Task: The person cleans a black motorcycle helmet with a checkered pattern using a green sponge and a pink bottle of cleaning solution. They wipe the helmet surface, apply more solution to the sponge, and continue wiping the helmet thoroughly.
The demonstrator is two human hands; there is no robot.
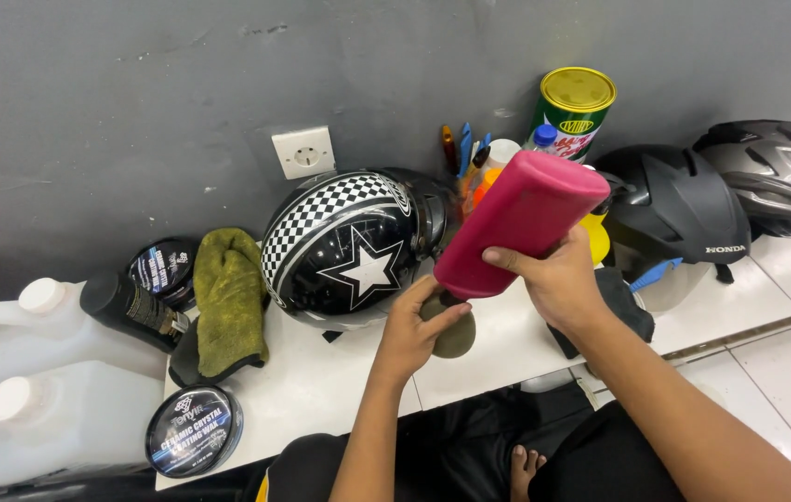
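My right hand (558, 279) grips a pink-red plastic bottle (521, 223), tipped upside down with its nozzle pointing down to the left. Right under the nozzle my left hand (409, 330) holds a small round olive-green applicator pad (456, 335). Just behind both hands lies a glossy black helmet (349, 246) with a white star and a checkered stripe, on the white tiled ledge (321, 381).
An olive cloth (228, 297), a black bottle (131, 307), two round wax tins (193, 430) and two white jugs (33, 372) lie left. A yellow-lidded can (574, 110), pens, a matte black helmet (679, 209) and a grey helmet (777, 172) stand right. A wall socket (303, 152) sits behind.
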